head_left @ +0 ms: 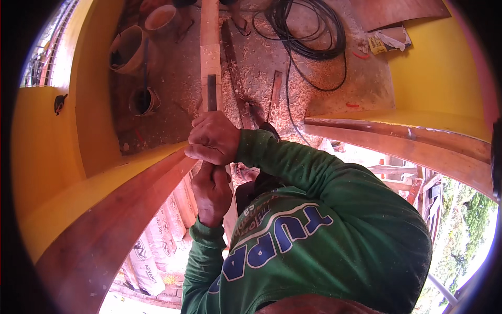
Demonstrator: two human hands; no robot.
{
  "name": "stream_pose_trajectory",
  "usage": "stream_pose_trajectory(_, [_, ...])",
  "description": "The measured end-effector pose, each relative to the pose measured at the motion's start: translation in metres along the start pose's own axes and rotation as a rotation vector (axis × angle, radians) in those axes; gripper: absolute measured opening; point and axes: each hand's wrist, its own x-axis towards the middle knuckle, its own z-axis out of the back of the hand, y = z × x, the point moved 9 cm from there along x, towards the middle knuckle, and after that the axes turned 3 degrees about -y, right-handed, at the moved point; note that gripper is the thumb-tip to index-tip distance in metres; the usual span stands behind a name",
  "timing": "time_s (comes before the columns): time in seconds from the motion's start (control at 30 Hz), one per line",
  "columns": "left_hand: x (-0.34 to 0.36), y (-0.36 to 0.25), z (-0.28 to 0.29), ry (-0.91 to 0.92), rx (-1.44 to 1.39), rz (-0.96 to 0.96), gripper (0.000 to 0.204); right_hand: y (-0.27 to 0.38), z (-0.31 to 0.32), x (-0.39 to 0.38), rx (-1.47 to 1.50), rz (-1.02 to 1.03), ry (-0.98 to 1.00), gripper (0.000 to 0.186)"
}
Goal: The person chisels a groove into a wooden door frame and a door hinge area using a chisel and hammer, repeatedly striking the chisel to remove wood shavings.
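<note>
A long pale wooden board (210, 31) runs from the top of the view down to my hands, with a dark, narrow, straight tool (212, 90) lying lengthwise on it. My right hand (213, 138), in a green sleeve, is closed in a fist over the near end of that tool. Directly below it my left hand (212, 193) is closed, thumb along the top of something in line with the board; what it grips is mostly hidden. Pale shavings (293, 99) are scattered on the floor beside the board.
Buckets (125, 49) stand at upper left, coiled black cable (332, 47) and torn packaging (380, 43) at upper right. Yellow walls with wood-edged sills (402, 138) flank me. A wooden strip (276, 86) lies on the floor. Someone's feet (235, 15) show at the top. White sacks (149, 261) sit beyond the left sill.
</note>
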Motion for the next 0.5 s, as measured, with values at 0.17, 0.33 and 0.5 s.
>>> stream_pose_trajectory(0.17, [0.032,-0.012,-0.003,0.049,0.046,-0.113,0.025,-0.005,-0.001,0.002,0.034,-0.027,0.012,0.033])
stream_pose_trajectory(0.33, [0.024,-0.014,0.003,-0.026,0.059,-0.115,0.025,-0.005,-0.002,0.007,-0.061,0.074,-0.032,0.035])
stream_pose_trajectory(0.5, [0.025,-0.011,0.002,0.008,0.045,-0.035,0.022,-0.016,-0.011,-0.009,0.158,-0.182,0.04,0.034])
